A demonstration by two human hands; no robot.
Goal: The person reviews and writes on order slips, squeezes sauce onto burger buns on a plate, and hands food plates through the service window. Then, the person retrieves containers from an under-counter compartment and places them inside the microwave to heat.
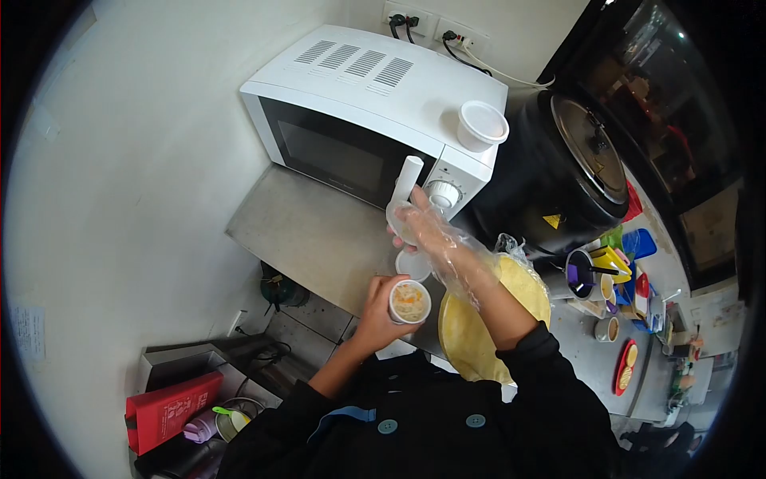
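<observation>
My left hand (381, 318) is wrapped round a small white tub (410, 302) that holds pale food with orange bits on top. Over my right hand (423, 226) is a loose clear plastic glove. Its fingers are curled on a translucent round piece that looks like a lid (394, 215), beside the white door handle (408, 176) of the microwave (351, 104). Whether the fingers also touch the handle, I cannot tell. Below that hand another round whitish lid or tub (412, 265) rests on the metal counter (319, 227), partly hidden.
A lidded white tub (483, 125) stands on the microwave. To its right is a large black soup kettle (550, 176). A yellow round thing (487, 327) lies under my right forearm. Utensils in a container (580, 271) and a red tray (625, 367) are farther right; a red bag (171, 411) is lower left.
</observation>
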